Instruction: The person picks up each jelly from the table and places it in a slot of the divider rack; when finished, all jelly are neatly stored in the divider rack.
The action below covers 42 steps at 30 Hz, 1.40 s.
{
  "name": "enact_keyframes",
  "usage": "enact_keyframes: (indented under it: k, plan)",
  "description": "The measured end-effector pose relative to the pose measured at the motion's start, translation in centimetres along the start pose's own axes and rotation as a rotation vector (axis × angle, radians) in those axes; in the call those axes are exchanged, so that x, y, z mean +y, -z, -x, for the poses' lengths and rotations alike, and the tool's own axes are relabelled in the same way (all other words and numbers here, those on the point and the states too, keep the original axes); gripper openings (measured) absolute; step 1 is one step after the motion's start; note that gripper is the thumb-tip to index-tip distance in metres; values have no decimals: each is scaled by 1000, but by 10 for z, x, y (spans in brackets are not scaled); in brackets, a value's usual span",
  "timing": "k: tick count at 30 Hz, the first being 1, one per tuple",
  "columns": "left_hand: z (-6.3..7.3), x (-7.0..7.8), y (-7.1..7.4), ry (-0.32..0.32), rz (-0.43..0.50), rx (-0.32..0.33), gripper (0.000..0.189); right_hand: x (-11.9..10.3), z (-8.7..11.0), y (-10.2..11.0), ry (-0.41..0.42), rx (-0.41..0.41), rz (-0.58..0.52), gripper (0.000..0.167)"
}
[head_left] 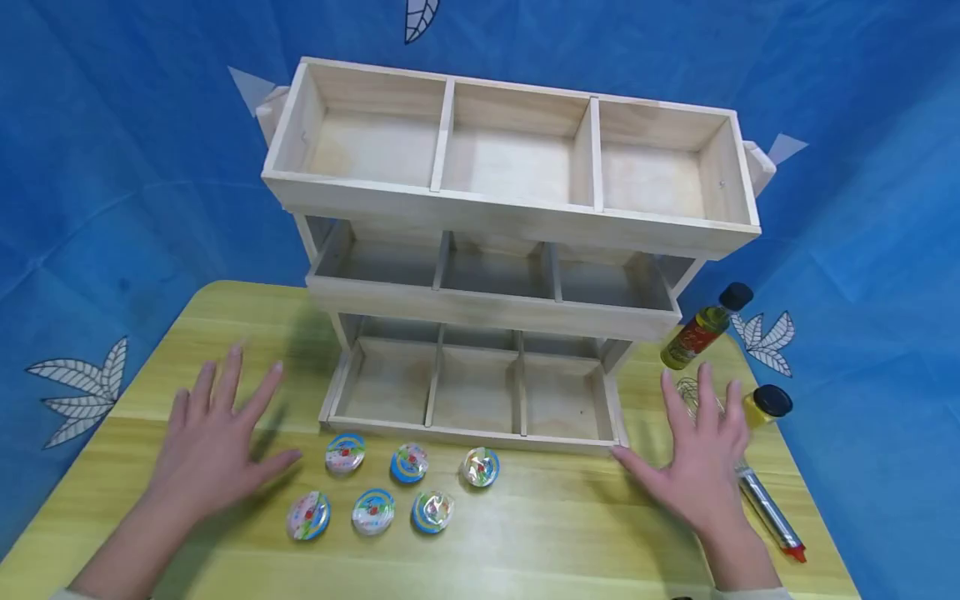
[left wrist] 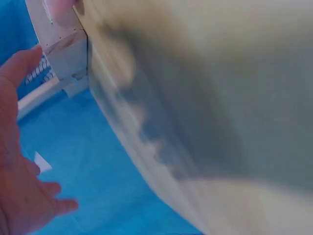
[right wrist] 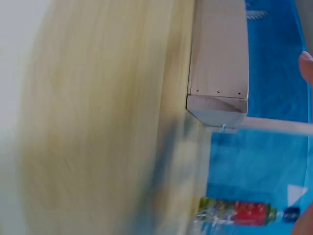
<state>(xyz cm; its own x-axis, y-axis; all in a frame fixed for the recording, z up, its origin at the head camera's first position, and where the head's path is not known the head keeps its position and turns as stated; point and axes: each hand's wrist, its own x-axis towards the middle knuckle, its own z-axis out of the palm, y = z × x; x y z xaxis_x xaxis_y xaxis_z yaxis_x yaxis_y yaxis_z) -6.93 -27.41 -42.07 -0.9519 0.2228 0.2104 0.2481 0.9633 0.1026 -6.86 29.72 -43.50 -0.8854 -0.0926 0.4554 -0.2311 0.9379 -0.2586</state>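
"Left grip (head_left: 212,442) and right grip (head_left: 699,458)?"
"Both mine, spread wide, empty."
"Round wrapped packets (head_left: 373,512)?"
"On the bench (head_left: 562,533), before the three-tier wooden rack (head_left: 510,214); probably light, slippery: I'd pinch them edgewise."

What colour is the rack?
The rack is pale beige, with light wood grain; the head view shows it best.

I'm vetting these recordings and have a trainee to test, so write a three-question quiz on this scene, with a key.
1. Count: how many round packets lie in front of the wooden rack?
2. True or false: the left hand is holding one of them.
3. Which is nearer the red-labelled bottle: (A) left hand, (B) right hand?

Key:
1. Six.
2. False; it holds nothing.
3. B.
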Motion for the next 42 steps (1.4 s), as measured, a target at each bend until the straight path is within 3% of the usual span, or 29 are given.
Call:
enact_keyframes:
  k: [4, 7, 11, 18, 20, 26, 36, 42]
  plan:
    - [16, 6, -1, 29, 260, 32, 113, 2, 8, -4, -22, 165, -281, 104]
    - [24, 20, -6, 29, 442, 44, 104, 0, 11, -9, -88, 201, -455, 99]
    - [37, 38, -17, 41, 594, -3, 91, -5, 13, -21, -205, 150, -670, 97]
    - [62, 50, -28, 210, 867, -126, 85, -14, 10, -37, -358, 16, -954, 77]
    - [66, 52, -30, 219, 899, -138, 83, -13, 9, -41, -360, -43, -974, 73]
    - [70, 53, -34, 190, 921, -147, 78, -5, 9, -50, -312, -190, -887, 63]
    - [71, 50, -46, 50, 924, -91, 68, -2, 6, -53, -321, -211, -965, 54]
    - [69, 49, -49, 20, 936, -86, 62, -2, 5, -49, -342, -212, -955, 54]
